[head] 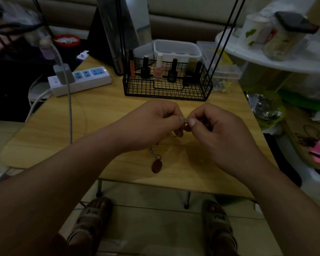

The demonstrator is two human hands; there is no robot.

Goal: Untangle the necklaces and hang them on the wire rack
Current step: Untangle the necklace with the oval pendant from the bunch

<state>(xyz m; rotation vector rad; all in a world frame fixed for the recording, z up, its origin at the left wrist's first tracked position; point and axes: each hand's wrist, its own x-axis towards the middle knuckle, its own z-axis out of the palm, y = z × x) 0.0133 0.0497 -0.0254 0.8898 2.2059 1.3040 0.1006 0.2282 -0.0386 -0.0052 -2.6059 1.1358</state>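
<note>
Head view: both hands work just in front of the rack, over the table. Left hand and right hand each pinch the chain at a small silver knot, fingertips nearly meeting. A loose end trails away from the rack to an oval pendant. Assessment: the chain is light, limp and fine-linked, likely to kink or snap under force. Grip close either side of the knot and tease, not tug.
</note>
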